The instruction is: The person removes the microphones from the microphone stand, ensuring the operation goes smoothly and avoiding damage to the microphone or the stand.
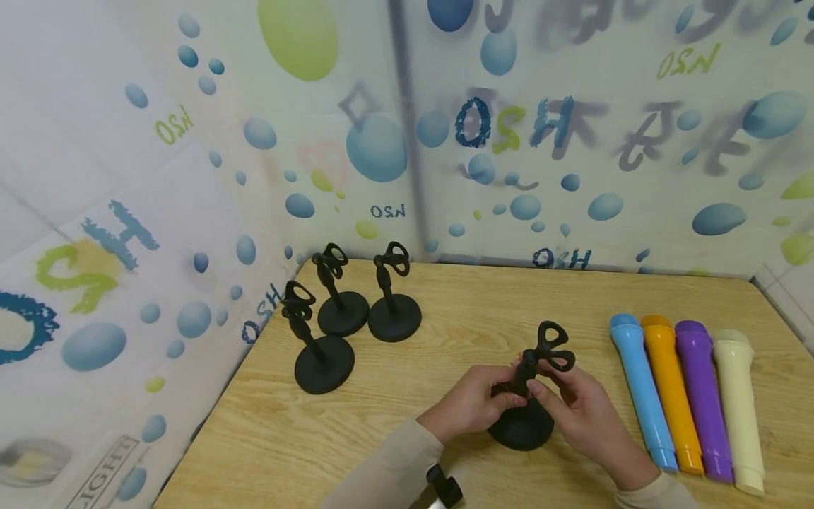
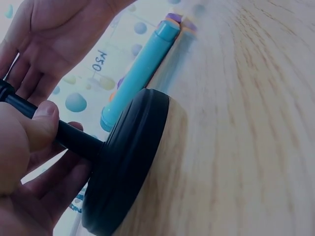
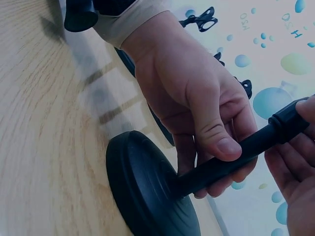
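A black microphone stand (image 1: 523, 430) with a round base and a looped clip on top stands on the table before me. My left hand (image 1: 469, 401) grips its pole, thumb on the near side, as the right wrist view shows. Higher up, by the joint below the clip, my right hand (image 1: 588, 417) pinches the stand between thumb and fingers. In the left wrist view the base (image 2: 130, 162) sits on the tabletop, tilted only by the camera's angle. Part of the pole is hidden behind my fingers.
Three similar black stands (image 1: 324, 364) are grouped at the table's back left. Right of my hands, several plastic tubes with wider heads lie side by side: light blue (image 1: 644, 392), orange (image 1: 673, 396), purple (image 1: 704, 403) and cream (image 1: 740, 410). A patterned curtain (image 1: 432, 177) borders the table (image 1: 407, 367).
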A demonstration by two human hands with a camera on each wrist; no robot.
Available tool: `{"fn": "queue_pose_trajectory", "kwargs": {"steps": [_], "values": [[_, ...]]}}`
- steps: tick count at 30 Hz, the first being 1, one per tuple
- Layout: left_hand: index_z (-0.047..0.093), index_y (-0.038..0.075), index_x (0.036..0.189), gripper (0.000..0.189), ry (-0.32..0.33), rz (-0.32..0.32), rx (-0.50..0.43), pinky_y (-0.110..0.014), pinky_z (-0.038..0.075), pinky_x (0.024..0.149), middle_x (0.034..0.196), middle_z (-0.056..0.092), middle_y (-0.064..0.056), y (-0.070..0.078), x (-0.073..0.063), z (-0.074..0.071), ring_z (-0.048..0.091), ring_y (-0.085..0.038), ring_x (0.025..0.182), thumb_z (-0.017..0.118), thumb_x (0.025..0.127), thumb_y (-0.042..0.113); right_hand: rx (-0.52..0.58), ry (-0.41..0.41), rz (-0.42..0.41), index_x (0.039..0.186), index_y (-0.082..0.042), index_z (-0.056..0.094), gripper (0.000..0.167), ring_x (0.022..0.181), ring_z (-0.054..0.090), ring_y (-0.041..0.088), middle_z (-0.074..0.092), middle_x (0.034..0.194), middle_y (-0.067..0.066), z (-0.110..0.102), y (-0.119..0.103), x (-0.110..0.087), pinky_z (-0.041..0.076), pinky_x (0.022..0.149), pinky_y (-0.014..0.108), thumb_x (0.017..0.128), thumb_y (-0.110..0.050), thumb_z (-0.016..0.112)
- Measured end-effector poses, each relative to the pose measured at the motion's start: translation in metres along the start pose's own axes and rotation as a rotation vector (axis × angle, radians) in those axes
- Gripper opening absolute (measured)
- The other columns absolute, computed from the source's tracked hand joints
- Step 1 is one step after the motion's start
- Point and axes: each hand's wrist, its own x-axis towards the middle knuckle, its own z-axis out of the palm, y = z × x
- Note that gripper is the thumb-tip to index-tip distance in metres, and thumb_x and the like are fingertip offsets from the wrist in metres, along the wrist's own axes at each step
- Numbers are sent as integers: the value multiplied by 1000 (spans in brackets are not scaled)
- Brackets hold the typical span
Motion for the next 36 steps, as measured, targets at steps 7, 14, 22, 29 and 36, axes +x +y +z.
{"fn": "queue_pose_trajectory", "kwargs": {"steps": [7, 14, 22, 29, 36], "values": [[78, 12, 120, 18, -31, -50, -82, -15, 56, 95, 114, 81, 1, -1, -1, -1, 69, 6, 104, 73, 105, 21, -23, 31, 11, 139, -1, 67, 44, 124, 65, -3, 75, 133, -7, -2, 1, -2, 49, 107, 11, 98, 17, 65], [79, 14, 116, 14, -33, -117, -107, -17, 56, 95, 112, 81, 5, 2, -3, -4, 69, 6, 104, 73, 105, 23, -45, 44, 32, 138, -4, 68, 44, 120, 67, -2, 73, 130, -13, -5, 0, -3, 52, 103, 12, 98, 16, 66], [78, 13, 112, 12, -21, -121, -101, -18, 56, 94, 108, 80, 5, 4, -4, -5, 68, 6, 100, 73, 105, 21, -63, 57, 28, 137, -1, 68, 44, 114, 68, -2, 72, 129, -18, -8, 2, -7, 54, 101, 12, 98, 17, 65], [78, 14, 112, 11, 4, -138, -101, -20, 56, 97, 107, 80, 7, 2, -8, -7, 69, 5, 100, 73, 106, 22, -64, 50, 31, 136, 0, 69, 40, 117, 69, -3, 75, 131, -13, -11, 3, -10, 52, 103, 11, 99, 16, 64], [79, 13, 113, 12, 27, -143, -109, -20, 56, 97, 110, 81, 4, 0, -13, -12, 70, 3, 103, 72, 106, 20, -96, 45, 71, 133, 1, 69, 34, 113, 70, -1, 77, 126, -6, -10, 2, -10, 52, 102, 11, 101, 12, 65]]}}
